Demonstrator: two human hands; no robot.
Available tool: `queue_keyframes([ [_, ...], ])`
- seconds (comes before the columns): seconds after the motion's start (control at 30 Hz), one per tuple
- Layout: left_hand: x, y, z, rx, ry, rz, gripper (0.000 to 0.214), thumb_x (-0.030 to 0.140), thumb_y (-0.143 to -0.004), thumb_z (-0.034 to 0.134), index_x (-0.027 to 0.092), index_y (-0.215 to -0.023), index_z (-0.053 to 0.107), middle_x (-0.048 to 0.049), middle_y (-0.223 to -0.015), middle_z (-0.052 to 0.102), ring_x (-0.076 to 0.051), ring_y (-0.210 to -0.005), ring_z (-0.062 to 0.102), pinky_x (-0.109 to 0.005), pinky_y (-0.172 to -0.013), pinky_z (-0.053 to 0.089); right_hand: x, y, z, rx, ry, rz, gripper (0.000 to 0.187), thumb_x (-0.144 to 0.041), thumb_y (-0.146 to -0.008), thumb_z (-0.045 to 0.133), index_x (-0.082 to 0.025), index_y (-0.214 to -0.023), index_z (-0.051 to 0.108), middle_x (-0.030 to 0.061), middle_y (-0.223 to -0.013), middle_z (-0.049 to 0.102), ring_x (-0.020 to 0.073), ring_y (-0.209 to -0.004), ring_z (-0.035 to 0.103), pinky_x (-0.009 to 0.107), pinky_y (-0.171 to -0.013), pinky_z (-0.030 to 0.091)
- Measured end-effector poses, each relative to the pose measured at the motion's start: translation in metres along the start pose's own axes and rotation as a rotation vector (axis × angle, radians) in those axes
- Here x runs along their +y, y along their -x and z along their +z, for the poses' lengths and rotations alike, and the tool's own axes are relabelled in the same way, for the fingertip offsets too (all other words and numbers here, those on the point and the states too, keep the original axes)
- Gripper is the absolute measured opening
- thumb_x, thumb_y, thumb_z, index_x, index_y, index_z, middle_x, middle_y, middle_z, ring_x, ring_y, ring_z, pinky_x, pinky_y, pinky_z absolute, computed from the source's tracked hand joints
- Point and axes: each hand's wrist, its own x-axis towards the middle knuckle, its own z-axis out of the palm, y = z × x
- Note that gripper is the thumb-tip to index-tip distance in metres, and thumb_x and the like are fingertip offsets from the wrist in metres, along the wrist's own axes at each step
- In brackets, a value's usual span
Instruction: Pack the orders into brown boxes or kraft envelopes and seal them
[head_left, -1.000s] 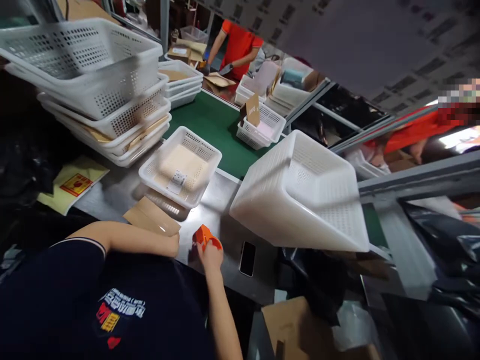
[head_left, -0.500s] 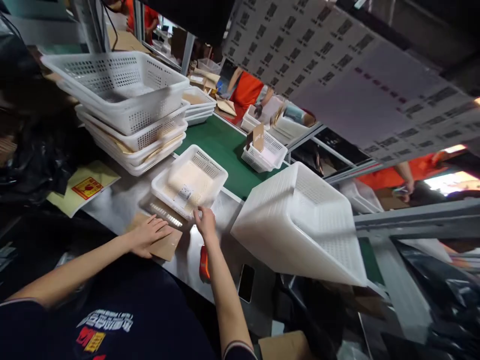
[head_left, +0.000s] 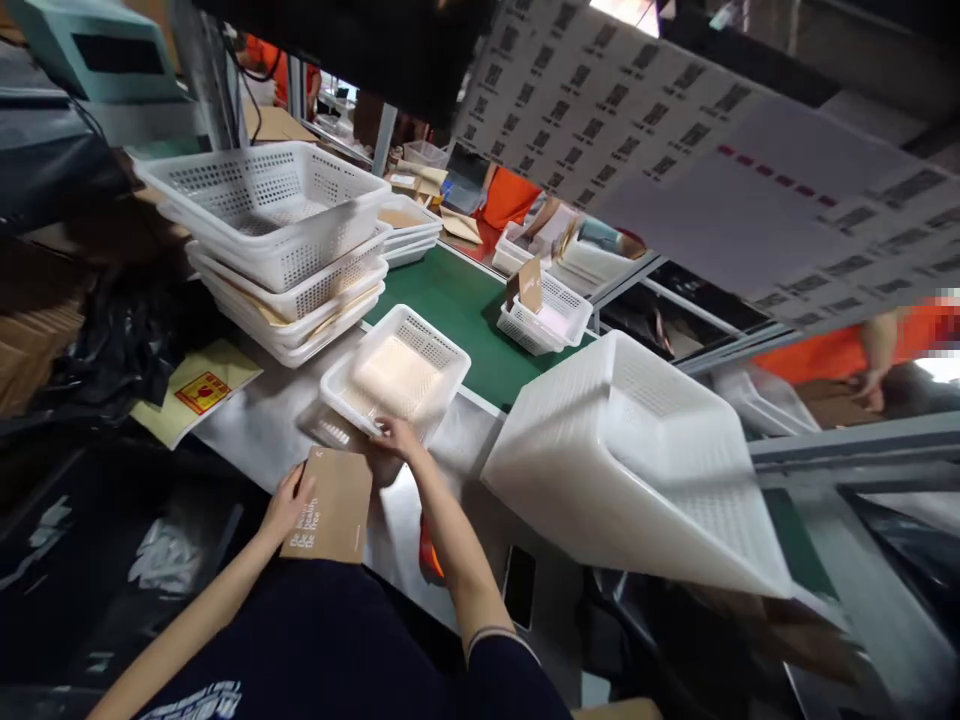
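From the head camera, your left hand [head_left: 289,503] is at the near left of the steel table [head_left: 247,435]; its fingers are closed on the left edge of a brown envelope [head_left: 334,505], so that hand is clamped on it; the envelope lies about flat at the near edge of the table, printed face up, just near of the white basket [head_left: 420,350]. Your right hand [head_left: 396,436] reaches farther in; its fingers rest on the near rim of that basket, at the corner closest to you; whether they wrap round the rim or only press on it cannot be told from here. The basket sits on the table at the near edge of the green belt [head_left: 457,300], with a pale flat packet [head_left: 394,378] lying in its bottom.

Under your right forearm an orange tool [head_left: 426,558] shows in part; a black phone [head_left: 519,588] lies flat just right of it. At the far left stands a stack of white baskets [head_left: 277,225], with brown sheets between the lower ones; near of that stack a yellow sheet [head_left: 196,390] with a red label lies on the table. To the right a big block of nested baskets [head_left: 637,470] lies tipped on its side. Farther along the belt a small basket [head_left: 551,320] holds an upright brown card [head_left: 529,285]; beyond it a person in an orange shirt [head_left: 506,198] stands at the far end. Overhead hangs a sheet of printed labels [head_left: 675,130].
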Motion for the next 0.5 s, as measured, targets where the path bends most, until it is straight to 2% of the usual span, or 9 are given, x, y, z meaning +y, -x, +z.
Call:
queue_keyframes([
  [0.03,0.009,-0.001,0.002,0.047,-0.005,0.030,0.070,0.069,-0.091,0.058,0.022,-0.143,0.057,-0.0200,-0.153,0.054,-0.044,-0.151,0.041,-0.060,-0.113,0.046,0.000,0.015,0.001,0.045,-0.014,-0.003,0.025,-0.018,-0.088,0.066,-0.017,-0.110,0.078,0.0081,-0.106,0.081,0.0246,-0.104,0.074,0.043,-0.105,0.053],
  [0.07,0.020,-0.004,0.003,0.083,0.002,0.053,0.066,0.066,-0.089,0.063,0.024,-0.140,0.059,-0.0179,-0.155,0.053,-0.042,-0.152,0.039,-0.056,-0.115,0.045,0.000,0.033,0.004,0.096,-0.026,-0.012,0.031,-0.013,-0.085,0.062,-0.017,-0.111,0.078,0.0087,-0.112,0.081,0.0262,-0.114,0.072,0.047,-0.114,0.047],
  [0.13,0.046,-0.013,0.004,0.058,0.049,0.051,0.057,0.064,-0.090,0.063,0.023,-0.130,0.065,-0.0166,-0.143,0.062,-0.037,-0.138,0.055,-0.047,-0.104,0.054,-0.003,0.072,0.014,0.181,-0.052,-0.046,0.038,-0.009,-0.079,0.060,-0.021,-0.110,0.079,0.0075,-0.124,0.079,0.0278,-0.132,0.064,0.053,-0.126,0.032],
  [0.2,0.071,-0.026,0.006,-0.069,0.108,-0.014,0.056,0.067,-0.094,0.054,0.019,-0.120,0.068,-0.0161,-0.119,0.072,-0.030,-0.105,0.071,-0.039,-0.081,0.060,-0.006,0.111,0.029,0.242,-0.072,-0.087,0.038,-0.011,-0.075,0.062,-0.025,-0.106,0.081,0.0064,-0.131,0.076,0.0292,-0.141,0.057,0.054,-0.130,0.026],
  [0.23,0.082,-0.032,0.008,-0.149,0.134,-0.058,0.058,0.068,-0.094,0.053,0.016,-0.116,0.069,-0.0148,-0.107,0.075,-0.026,-0.089,0.072,-0.035,-0.070,0.058,-0.007,0.129,0.037,0.268,-0.075,-0.108,0.037,-0.013,-0.076,0.063,-0.026,-0.104,0.082,0.0063,-0.135,0.075,0.0300,-0.143,0.055,0.053,-0.130,0.026],
  [0.3,0.097,-0.041,0.014,-0.293,0.159,-0.125,0.056,0.065,-0.088,0.065,0.014,-0.109,0.070,-0.0108,-0.090,0.075,-0.020,-0.071,0.068,-0.030,-0.060,0.053,-0.008,0.158,0.052,0.294,-0.066,-0.126,0.037,-0.017,-0.078,0.062,-0.029,-0.107,0.082,0.0060,-0.145,0.069,0.0314,-0.146,0.052,0.053,-0.129,0.029],
  [0.4,0.104,-0.045,0.026,-0.419,0.142,-0.154,0.050,0.049,-0.065,0.090,0.014,-0.095,0.071,-0.0061,-0.080,0.074,-0.018,-0.068,0.067,-0.026,-0.062,0.051,-0.004,0.188,0.063,0.222,-0.033,-0.083,0.057,-0.017,-0.079,0.062,-0.030,-0.134,0.073,0.0068,-0.165,0.049,0.0321,-0.152,0.045,0.054,-0.131,0.023],
  [0.5,0.103,-0.043,0.039,-0.414,0.088,-0.118,0.045,0.044,-0.059,0.093,0.015,-0.085,0.070,-0.0058,-0.077,0.074,-0.020,-0.071,0.068,-0.027,-0.064,0.051,0.002,0.206,0.055,0.056,-0.021,0.050,0.092,-0.020,-0.076,0.068,-0.019,-0.164,0.040,0.0181,-0.175,0.025,0.0368,-0.161,0.028,0.065,-0.132,0.010],
])
